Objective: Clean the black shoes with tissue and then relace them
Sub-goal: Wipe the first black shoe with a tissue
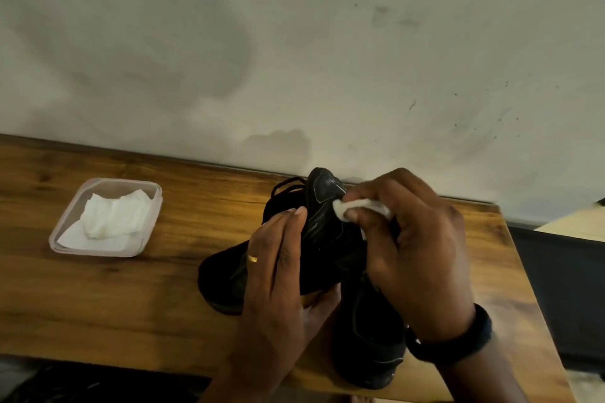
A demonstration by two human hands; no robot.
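Observation:
A black shoe is tipped up off the wooden table, its heel end pointing toward the wall. My left hand grips it from the near side, fingers along its upper and thumb beneath. My right hand pinches a wad of white tissue and presses it against the shoe near the raised end. Loose black laces stick out behind the shoe. A second black shoe lies on the table below my right wrist, near the front edge.
A clear plastic tray holding folded white tissues sits at the table's left. A stained wall runs right behind the table. The table's right edge drops off beside a dark cabinet.

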